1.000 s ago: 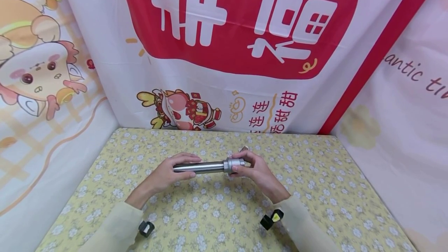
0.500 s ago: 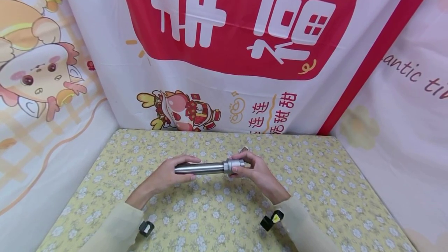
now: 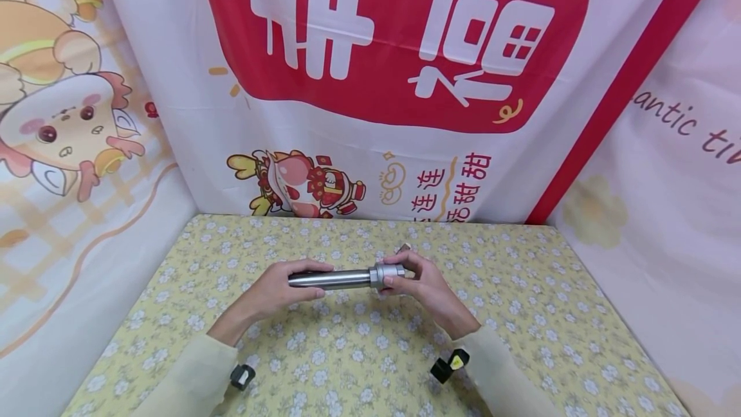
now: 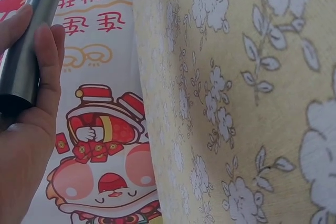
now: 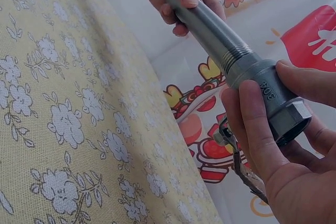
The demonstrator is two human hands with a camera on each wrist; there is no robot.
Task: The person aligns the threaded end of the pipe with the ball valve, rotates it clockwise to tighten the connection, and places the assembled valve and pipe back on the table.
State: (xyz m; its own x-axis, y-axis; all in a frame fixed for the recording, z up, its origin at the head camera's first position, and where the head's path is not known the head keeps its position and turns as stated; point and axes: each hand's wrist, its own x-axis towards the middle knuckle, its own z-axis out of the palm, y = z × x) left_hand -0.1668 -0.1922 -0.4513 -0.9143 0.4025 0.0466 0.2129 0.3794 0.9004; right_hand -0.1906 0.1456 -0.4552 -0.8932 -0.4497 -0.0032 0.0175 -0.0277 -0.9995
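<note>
A smooth steel pipe [image 3: 341, 279] is held nearly level above the table, joined at its right end to a grey ball valve [image 3: 377, 275]. My left hand [image 3: 274, 291] grips the pipe's left end between thumb and fingers. My right hand [image 3: 428, 285] holds the valve body, its fingertips around the casting. In the right wrist view, "304" shows on the valve body [image 5: 270, 95], with exposed threads [image 5: 237, 55] where the pipe enters. A bent metal lever [image 5: 244, 174] hangs off the valve's side. The left wrist view shows the pipe's open end [image 4: 14, 100] beside my palm.
A yellow flowered cloth [image 3: 359, 352] covers the table. Printed white sheets stand behind and at both sides, the back one [image 3: 393, 121] bearing a red panel. Black straps [image 3: 242, 376] with small fittings are at both sleeves.
My left fingers have shifted slightly around the pipe's end. The valve and my right hand stay nearly where they were.
</note>
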